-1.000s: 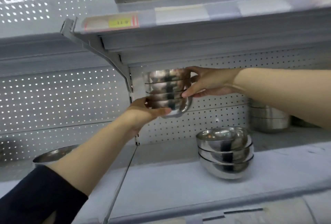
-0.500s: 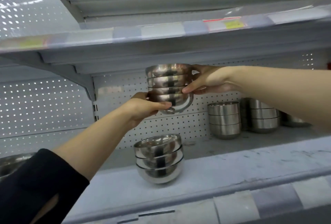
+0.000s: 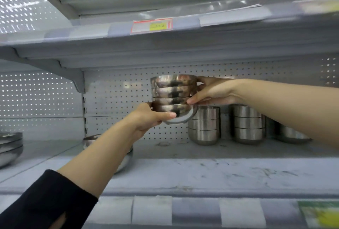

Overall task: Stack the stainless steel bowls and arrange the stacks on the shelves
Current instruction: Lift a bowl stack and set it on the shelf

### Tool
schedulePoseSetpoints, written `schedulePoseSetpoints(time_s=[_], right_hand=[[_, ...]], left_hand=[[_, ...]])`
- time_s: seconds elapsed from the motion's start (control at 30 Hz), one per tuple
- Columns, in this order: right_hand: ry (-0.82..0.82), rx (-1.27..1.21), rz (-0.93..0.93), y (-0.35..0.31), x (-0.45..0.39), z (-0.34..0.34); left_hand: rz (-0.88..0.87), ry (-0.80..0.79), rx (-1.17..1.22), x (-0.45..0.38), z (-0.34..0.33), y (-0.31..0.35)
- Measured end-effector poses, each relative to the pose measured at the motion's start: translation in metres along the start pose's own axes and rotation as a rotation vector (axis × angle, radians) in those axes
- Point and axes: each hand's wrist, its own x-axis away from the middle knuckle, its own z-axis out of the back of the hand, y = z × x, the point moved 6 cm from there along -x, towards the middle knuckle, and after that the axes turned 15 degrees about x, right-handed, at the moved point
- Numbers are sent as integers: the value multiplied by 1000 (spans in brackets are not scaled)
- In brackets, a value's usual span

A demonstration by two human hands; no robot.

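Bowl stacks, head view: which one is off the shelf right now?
The four-bowl stack held in mid-air by both hands: left hand under its base, right hand at its side. The other stacks all rest on the shelf.

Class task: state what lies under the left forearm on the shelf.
Under the left forearm, a steel bowl stack rests on the shelf; only its edges show, so its bowl count is hidden.

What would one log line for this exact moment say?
held: bowl stack in the air | left hand: grips bottom bowl | right hand: grips upper bowls | shelf: other stacks at back | placed: not yet
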Motion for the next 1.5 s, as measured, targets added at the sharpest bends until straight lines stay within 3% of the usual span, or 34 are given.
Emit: schedulePoseSetpoints(time_s=[0.53,0.77,1.3,1.5], right_hand=[[-55,-3,-19,57,17,-18],[-74,0,-35,64,11,-21],[-127,20,-155,75,-27,-71],[-103,-24,-97,63,-39,-85]], left_hand=[[-46,156,35,11,-17,-60],[-72,154,48,9,-15,-70],[-44,133,48,6,44,-97],[-21,123,33,7,65,-99]])
